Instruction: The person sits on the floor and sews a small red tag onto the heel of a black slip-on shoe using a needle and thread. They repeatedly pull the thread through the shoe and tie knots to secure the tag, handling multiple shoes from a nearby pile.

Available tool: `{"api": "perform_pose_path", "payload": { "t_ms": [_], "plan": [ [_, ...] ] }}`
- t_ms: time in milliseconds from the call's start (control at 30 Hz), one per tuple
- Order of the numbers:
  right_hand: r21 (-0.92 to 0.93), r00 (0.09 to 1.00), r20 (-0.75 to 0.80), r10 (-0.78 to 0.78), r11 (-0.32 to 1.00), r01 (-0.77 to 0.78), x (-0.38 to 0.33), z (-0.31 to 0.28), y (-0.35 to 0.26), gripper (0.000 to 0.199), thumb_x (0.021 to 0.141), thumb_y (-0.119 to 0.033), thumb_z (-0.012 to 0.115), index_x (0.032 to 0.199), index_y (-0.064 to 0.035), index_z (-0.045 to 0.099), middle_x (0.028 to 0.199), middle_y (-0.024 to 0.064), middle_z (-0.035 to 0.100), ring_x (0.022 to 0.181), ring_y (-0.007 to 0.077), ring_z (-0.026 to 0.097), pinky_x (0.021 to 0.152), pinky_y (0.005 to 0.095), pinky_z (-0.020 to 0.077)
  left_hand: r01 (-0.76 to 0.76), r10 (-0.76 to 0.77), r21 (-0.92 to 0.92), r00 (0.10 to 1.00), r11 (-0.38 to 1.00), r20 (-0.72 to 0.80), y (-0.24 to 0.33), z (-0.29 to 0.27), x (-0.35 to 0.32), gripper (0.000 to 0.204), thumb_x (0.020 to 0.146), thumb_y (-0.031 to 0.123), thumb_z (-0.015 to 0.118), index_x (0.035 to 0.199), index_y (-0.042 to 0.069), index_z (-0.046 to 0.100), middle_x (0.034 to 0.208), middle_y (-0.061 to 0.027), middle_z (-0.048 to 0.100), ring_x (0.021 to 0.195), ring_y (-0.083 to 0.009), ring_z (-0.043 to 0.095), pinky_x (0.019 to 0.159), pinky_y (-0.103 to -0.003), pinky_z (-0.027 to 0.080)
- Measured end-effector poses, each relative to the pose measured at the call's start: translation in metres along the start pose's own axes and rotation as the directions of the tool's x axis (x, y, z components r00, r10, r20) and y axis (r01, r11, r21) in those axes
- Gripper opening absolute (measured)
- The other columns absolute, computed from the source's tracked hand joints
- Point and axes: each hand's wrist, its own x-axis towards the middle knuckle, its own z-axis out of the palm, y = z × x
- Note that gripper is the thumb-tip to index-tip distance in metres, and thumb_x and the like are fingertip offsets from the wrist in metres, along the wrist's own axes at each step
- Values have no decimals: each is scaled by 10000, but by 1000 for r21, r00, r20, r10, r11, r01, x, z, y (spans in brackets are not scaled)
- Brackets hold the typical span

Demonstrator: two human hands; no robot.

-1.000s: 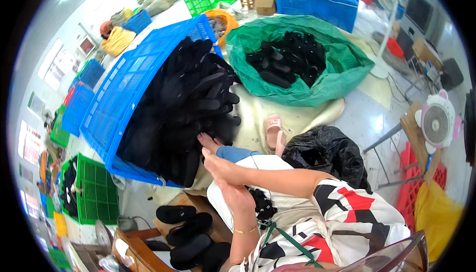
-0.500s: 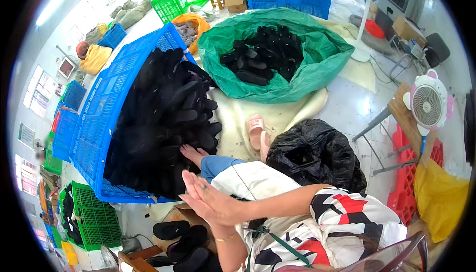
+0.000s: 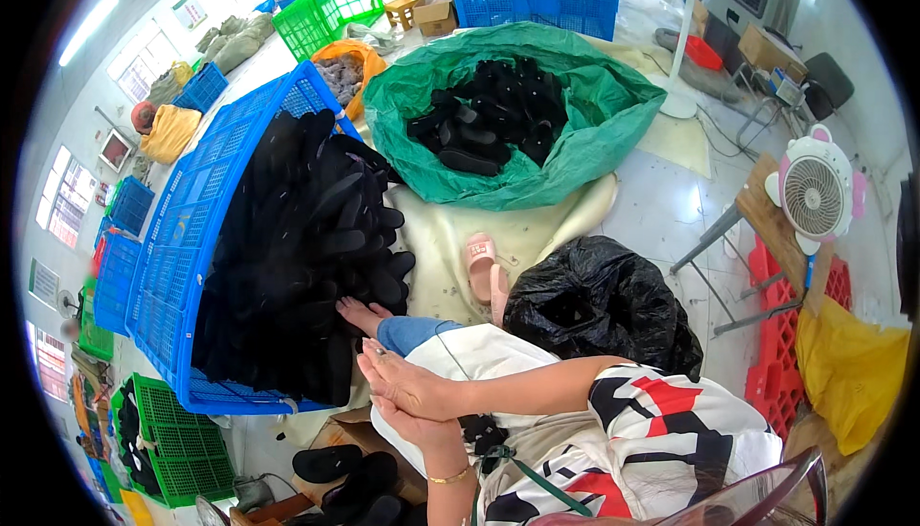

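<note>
My two hands meet over my lap, palm against palm, with no object visible between them. My right hand [image 3: 410,382] lies on top with fingers outstretched, and a ring shows on it. Beneath is my left hand [image 3: 419,423], mostly covered, its fingers seeming straight too; a thin bracelet circles that wrist. Just beyond them, my bare foot [image 3: 360,315] rests against a heap of black slipper-shaped pieces [image 3: 297,239], which spills out of a tipped blue crate [image 3: 158,286]. White cloth [image 3: 460,358] covers my lap.
A green sack [image 3: 594,162] of similar black pieces stands ahead. Right of my legs sits a black plastic bag [image 3: 604,306], beside pink slippers [image 3: 481,267]. More black pieces [image 3: 359,488] lie lower left, near a green crate [image 3: 182,440]. A small fan [image 3: 815,195] stands at right.
My palms have slid against each other: the left hand now sits lower under the right, and fewer of its fingers show. The whole view has shifted slightly.
</note>
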Motion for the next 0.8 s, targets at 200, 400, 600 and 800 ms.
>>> {"api": "perform_pose_path", "payload": {
  "t_ms": [200,400,600,800],
  "plan": [
    [-166,981,-17,-192,968,187,-37,6,-35,700,1026,-348,468,1492,114,223,1500,334,311,1400,460,322,1152,472,287,200,-202,-58,979,978,-28,6,-45,32,712,1045,556,248,1526,34,302,1582,-127,320,1450,-261,320,1180,-384,265],
    [331,893,325,313,847,-417,-26,-29,-59,512,1021,-426,498,1074,69,616,960,209,669,970,311,660,880,426,509,438,-415,-65,883,897,219,15,-107,40,789,1023,606,271,1339,-75,516,1263,-267,616,1211,-388,585,1034,-482,464],
    [61,949,-211,233,972,-225,-32,24,17,366,1004,-315,528,800,-23,613,690,135,601,673,342,608,674,426,488,419,-400,-258,908,870,128,-34,-90,7,533,1027,453,325,1040,-4,600,1052,-199,653,961,-338,628,902,-456,522],
    [-324,990,-142,-1,945,-45,-22,25,21,266,942,-277,586,802,-51,589,697,130,587,686,369,614,671,450,486,303,-348,-386,936,871,-51,-42,-99,7,459,1034,397,323,1051,31,600,1063,-160,645,943,-297,614,915,-422,511]
  ]
}}
